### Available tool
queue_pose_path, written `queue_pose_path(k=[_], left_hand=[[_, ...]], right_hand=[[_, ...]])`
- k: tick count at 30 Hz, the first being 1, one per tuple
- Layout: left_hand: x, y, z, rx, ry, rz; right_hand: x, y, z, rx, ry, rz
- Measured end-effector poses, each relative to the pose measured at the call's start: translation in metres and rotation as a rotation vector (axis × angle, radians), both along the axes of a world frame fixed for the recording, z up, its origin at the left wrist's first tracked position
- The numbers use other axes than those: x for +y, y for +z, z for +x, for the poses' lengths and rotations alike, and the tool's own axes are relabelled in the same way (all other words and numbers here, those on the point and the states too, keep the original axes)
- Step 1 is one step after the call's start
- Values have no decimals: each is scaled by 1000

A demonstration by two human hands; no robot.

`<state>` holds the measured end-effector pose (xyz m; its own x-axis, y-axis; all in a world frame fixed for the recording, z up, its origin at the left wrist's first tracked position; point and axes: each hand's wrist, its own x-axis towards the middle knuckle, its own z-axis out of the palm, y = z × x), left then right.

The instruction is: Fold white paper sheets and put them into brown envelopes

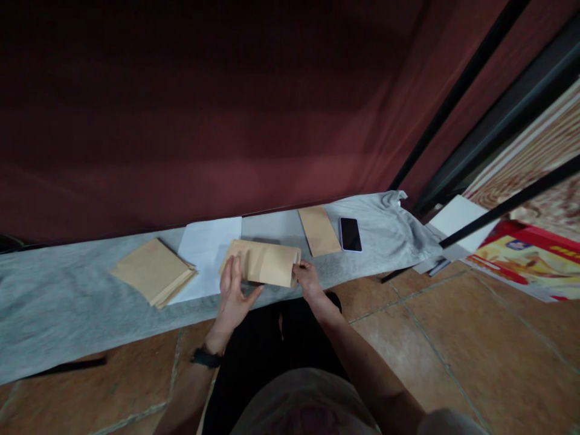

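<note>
A brown paper envelope [269, 264] lies lengthwise in front of me, its right end gaping, with a sliver of white showing inside. My left hand [234, 296] rests on the envelope's left end, fingers stretched out and thumb apart. At the gaping right end, the fingers of my right hand [307, 277] are closed on the envelope's edge; their tips are partly hidden. Under the envelope's left part is a white sheet of paper [208, 248]. A stack of similar envelopes [151, 270] overlaps that sheet on the left. Another brown envelope [319, 231] lies by itself to the right.
A phone [350, 234] with a dark screen lies right of the single envelope. Grey cloth [67, 302] covers the narrow bench, bunched at its right end. A dark red panel [226, 151] rises behind. Black bars [457, 90] and a red-and-yellow box [530, 260] stand right.
</note>
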<state>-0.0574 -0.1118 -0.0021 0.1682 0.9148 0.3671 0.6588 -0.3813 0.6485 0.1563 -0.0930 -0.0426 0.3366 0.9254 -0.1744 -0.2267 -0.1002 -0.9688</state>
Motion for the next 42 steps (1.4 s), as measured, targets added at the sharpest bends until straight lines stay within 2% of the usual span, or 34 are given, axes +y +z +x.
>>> queue_pose_path(k=[3, 5, 6, 8, 12, 16, 21, 28, 31, 34, 37, 40, 42], left_hand=[[-18, -15, 21, -546, 286, -241], [-27, -19, 39, -942, 317, -557], [-30, -18, 47, -1087, 268, -744], [-32, -13, 64, -1255, 209, -933], [-25, -1, 87, -1338, 212, -952], [-15, 3, 92, -1299, 255, -956], [6, 0, 82, -1014, 183, -875], [43, -13, 58, -805, 243, -809], [48, -21, 49, -708, 269, -787], [47, -25, 43, -619, 285, -759], [43, -25, 38, -514, 308, -718], [42, -23, 36, -250, 331, -540], [50, -21, 42, -79, 262, -350]], right_hand=[[0, 0, -5, 106, -52, -19], [-2, -1, -10, 161, -77, -19], [-3, -1, -13, 185, -87, -18], [-6, 0, -20, 224, -105, -16], [-12, 3, -27, 269, -116, -18], [-15, 8, -25, 273, -97, -3], [-17, 14, -11, 241, -53, 17], [-18, 5, 24, 48, -106, 43], [-16, 0, 35, -267, -30, 129], [-12, -5, 39, -693, 223, 276], [-9, -9, 36, -963, 448, 385], [-9, -12, 32, -1126, 504, 418], [-10, -13, 31, -1155, 500, 427]])
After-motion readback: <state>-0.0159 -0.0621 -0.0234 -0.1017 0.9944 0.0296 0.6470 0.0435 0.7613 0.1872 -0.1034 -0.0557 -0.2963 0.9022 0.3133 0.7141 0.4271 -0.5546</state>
